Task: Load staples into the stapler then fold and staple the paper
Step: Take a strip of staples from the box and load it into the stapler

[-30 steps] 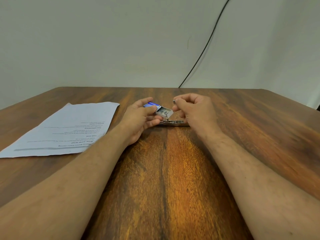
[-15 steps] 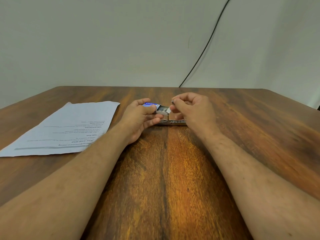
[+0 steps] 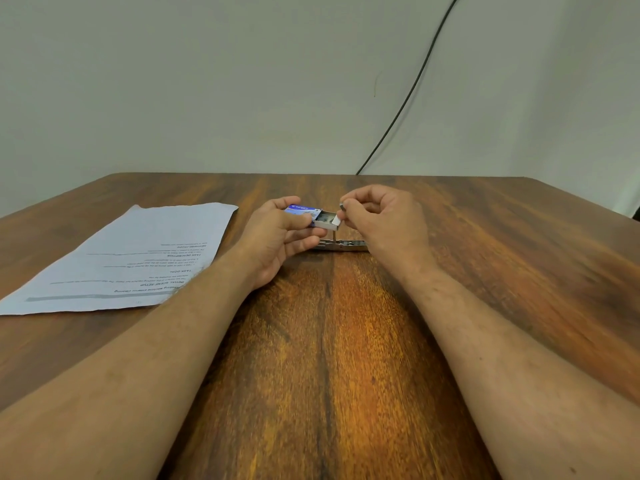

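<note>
While the left hand (image 3: 277, 233) holds a small blue-and-white cardboard staple box (image 3: 304, 211) above the table, thumb on its near side and fingers curled round its far side, the box's grey inner tray (image 3: 325, 219) is slid out to the right with a strip of metal staples lying in it and a small white end flap (image 3: 336, 220) turned up. The blue sleeve carries white lettering, too small and blurred to read as a brand. The right hand (image 3: 384, 220) is raised just right of the tray, its fingers curled in and its thumb and forefinger pinching a small silvery piece (image 3: 342, 205), seemingly a strip of staples, though too little of it shows to be sure. Below the two hands a slim silver metal stapler (image 3: 341, 244) lies flat on the brown wood-grain table (image 3: 329, 341), its right end hidden behind the right hand; a thin metal part stands up from it towards the tray. To the left, well apart from the stapler, a white printed sheet of paper (image 3: 138, 251) lies flat and unfolded, its text upside down to the camera; the headings "TASK GOAL" and "INITIAL SCENE SETUP" can be read, the smaller lines cannot. Behind the table's far edge a thin black cable (image 3: 412, 88) runs up the plain pale wall (image 3: 207, 81) towards the upper right.
</note>
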